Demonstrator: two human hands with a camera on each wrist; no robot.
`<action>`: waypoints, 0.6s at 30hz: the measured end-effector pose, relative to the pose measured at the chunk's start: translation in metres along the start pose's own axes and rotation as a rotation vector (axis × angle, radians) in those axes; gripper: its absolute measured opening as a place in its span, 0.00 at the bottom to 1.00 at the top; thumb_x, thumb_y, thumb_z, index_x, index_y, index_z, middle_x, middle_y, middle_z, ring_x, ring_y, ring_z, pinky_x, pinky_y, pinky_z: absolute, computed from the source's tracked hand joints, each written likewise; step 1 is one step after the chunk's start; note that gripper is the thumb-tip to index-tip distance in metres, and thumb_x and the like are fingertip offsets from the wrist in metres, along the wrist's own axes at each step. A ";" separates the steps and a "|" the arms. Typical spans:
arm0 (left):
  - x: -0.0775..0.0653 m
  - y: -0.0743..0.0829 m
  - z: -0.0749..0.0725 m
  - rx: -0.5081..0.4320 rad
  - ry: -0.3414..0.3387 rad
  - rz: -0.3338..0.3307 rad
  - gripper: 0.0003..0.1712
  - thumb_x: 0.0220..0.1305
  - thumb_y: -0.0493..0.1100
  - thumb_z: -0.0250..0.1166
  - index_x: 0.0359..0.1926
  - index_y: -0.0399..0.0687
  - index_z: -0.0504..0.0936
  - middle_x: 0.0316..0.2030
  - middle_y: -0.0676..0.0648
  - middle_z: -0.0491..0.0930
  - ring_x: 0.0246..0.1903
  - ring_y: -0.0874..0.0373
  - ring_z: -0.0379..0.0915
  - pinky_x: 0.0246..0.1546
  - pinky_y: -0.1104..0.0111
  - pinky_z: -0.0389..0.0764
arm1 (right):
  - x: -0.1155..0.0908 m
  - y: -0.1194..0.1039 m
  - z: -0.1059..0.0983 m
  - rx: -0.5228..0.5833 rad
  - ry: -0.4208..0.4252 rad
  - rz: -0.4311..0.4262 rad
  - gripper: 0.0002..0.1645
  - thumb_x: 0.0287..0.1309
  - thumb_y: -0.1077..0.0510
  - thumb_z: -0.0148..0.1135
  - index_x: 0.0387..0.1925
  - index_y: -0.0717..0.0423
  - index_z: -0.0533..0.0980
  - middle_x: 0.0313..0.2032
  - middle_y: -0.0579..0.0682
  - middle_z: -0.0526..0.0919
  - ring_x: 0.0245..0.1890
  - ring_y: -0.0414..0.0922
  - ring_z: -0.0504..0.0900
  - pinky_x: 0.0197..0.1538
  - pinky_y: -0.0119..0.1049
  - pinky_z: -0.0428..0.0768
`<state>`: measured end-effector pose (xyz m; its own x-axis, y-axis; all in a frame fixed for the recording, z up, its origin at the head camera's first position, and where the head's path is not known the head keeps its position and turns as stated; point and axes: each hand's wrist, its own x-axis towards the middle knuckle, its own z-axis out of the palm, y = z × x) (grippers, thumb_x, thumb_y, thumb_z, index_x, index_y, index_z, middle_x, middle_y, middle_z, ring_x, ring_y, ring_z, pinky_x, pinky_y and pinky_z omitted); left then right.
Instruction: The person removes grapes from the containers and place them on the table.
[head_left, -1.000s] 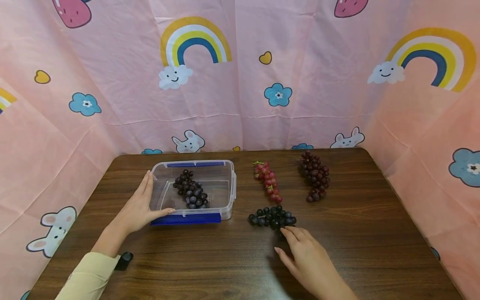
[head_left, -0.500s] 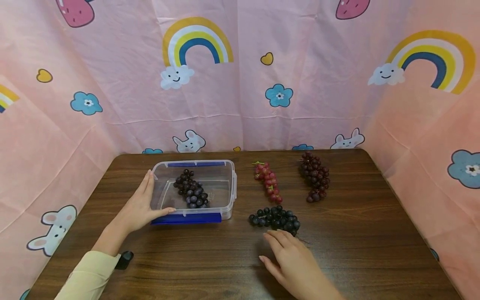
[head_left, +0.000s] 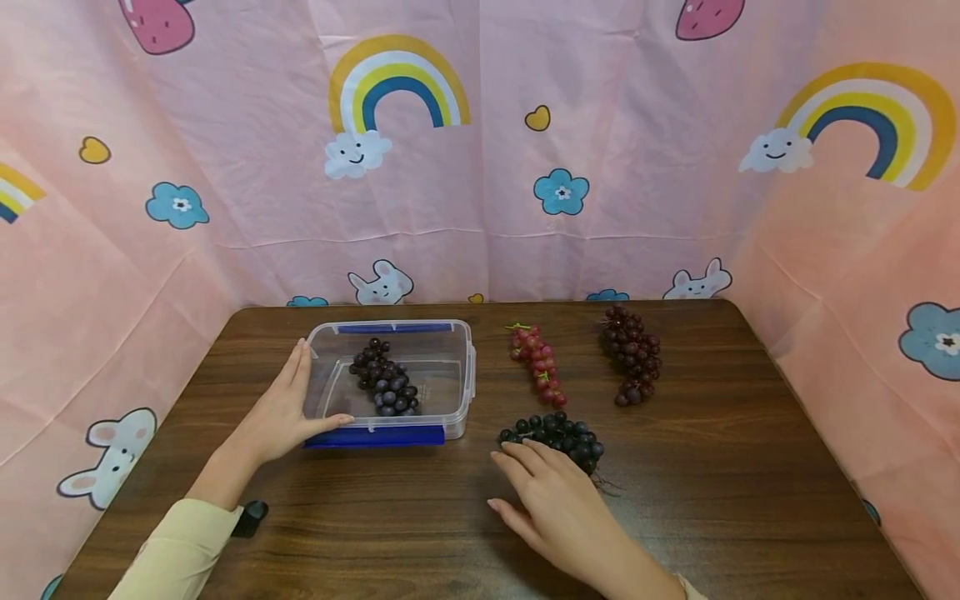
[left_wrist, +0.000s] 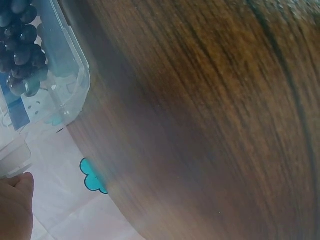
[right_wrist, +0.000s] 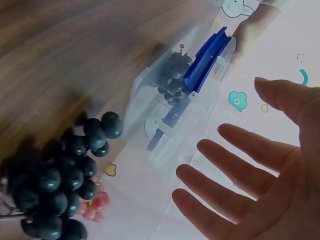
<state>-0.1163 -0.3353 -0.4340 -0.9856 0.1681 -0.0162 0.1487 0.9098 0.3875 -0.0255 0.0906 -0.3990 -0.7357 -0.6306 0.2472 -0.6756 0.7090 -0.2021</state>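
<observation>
My left hand (head_left: 273, 421) rests at the left end of a clear plastic food container (head_left: 452, 427) with blue clips, its fingers straight along the side and thumb on the front rim. Inside lies a bunch of dark grapes (head_left: 388, 385). A bunch of black grapes (head_left: 573, 437) lies on the table right of the container. Over its near left side my right hand (head_left: 558, 512) hovers with nothing held; in the right wrist view its fingers (right_wrist: 235, 192) are spread and apart from those grapes (right_wrist: 57, 182).
A bunch of red grapes (head_left: 538, 365) lies behind the black one. Farther right is a bunch of dark red grapes (head_left: 632, 354). The wooden table (head_left: 750, 467) is bounded by pink printed cloth (head_left: 495, 200) at the back and sides.
My right hand has left the right end of the black grapes and moved left along their near side. The left hand and container stay in place.
</observation>
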 end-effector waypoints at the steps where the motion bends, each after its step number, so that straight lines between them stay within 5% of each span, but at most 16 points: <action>1: 0.000 0.000 0.000 -0.002 -0.001 0.000 0.79 0.63 0.71 0.71 0.82 0.36 0.23 0.83 0.35 0.20 0.80 0.26 0.34 0.72 0.30 0.54 | 0.003 0.000 0.000 0.001 -0.002 -0.003 0.28 0.72 0.44 0.67 0.65 0.56 0.80 0.63 0.55 0.83 0.63 0.53 0.83 0.64 0.51 0.82; 18: 0.000 -0.001 0.000 -0.015 0.004 0.005 0.79 0.63 0.70 0.72 0.82 0.35 0.24 0.83 0.34 0.21 0.81 0.27 0.33 0.72 0.30 0.54 | 0.046 -0.007 -0.001 -0.010 -0.031 -0.044 0.32 0.73 0.41 0.65 0.67 0.57 0.79 0.64 0.55 0.82 0.65 0.53 0.81 0.64 0.50 0.82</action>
<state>-0.1166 -0.3357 -0.4345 -0.9852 0.1711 -0.0110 0.1524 0.9033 0.4010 -0.0545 0.0568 -0.3855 -0.7064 -0.6708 0.2260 -0.7071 0.6833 -0.1818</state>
